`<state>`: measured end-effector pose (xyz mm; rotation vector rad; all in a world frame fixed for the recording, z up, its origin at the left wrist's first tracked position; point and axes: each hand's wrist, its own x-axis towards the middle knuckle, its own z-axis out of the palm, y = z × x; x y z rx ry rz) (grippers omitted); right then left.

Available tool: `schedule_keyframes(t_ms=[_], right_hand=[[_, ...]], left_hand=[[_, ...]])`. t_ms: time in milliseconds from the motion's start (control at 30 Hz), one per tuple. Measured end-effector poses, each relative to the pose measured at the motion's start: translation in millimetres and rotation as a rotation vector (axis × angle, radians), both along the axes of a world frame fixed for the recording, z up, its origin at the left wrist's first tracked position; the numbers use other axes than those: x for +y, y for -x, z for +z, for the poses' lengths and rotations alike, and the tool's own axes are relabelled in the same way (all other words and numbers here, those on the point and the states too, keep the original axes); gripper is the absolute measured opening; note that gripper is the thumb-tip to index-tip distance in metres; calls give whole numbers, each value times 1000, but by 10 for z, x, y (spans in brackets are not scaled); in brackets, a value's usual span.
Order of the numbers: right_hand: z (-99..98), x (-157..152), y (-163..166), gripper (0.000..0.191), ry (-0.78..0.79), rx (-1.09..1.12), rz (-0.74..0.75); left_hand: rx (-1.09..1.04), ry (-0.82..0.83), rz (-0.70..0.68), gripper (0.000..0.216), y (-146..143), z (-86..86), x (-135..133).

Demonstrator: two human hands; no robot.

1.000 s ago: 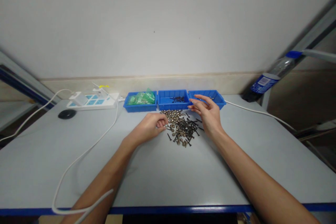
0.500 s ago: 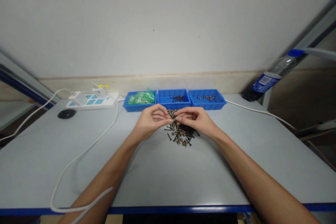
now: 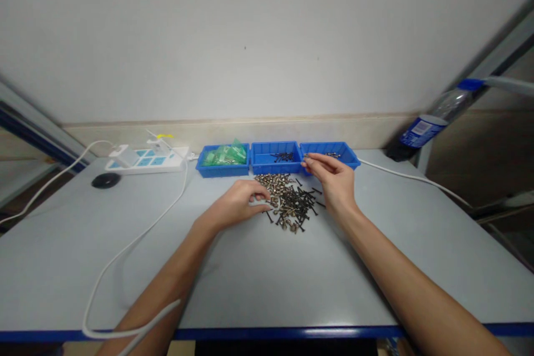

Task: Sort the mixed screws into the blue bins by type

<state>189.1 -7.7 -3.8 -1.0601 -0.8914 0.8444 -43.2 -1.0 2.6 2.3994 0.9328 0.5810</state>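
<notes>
Findings at the grey table (image 3: 233,283)

A bottle (image 3: 421,129) with a blue label leans at the far right corner. A white power strip (image 3: 177,163) lies at the far left. The left hand (image 3: 237,201) is at the left edge of the screw pile (image 3: 294,200), thumb and fingers parted; contact with individual screws cannot be confirmed. The right hand (image 3: 337,182) is at the near left corner of the right tray (image 3: 352,163), fingertips close together; whether they grip a screw cannot be told. Left tray (image 3: 223,173) and middle tray (image 3: 275,169) stand beside it in one row, all blue. The pile, mixed dark and brassy, lies on the table just before the middle tray. A green bag (image 3: 227,154) occupies the left tray. Dark screws (image 3: 286,157) lie in the middle tray, a few metallic ones (image 3: 332,154) in the right.
</notes>
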Motion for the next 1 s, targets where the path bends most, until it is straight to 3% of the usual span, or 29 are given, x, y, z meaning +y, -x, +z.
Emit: schedule_keyframes(t_ms=[67, 133, 500, 1000], right_hand=[[-20, 41, -52, 26, -19, 23, -120], [-24, 57, -78, 29, -17, 40, -145], [-3, 13, -4, 38, 17, 14, 5], [-4, -15, 32, 34, 39, -29, 54]], left_hand=[[35, -16, -33, 7, 12, -30, 13], [50, 2, -36, 5, 4, -42, 16], [110, 0, 17, 11, -22, -32, -1], [198, -85, 4, 12, 9, -35, 7]])
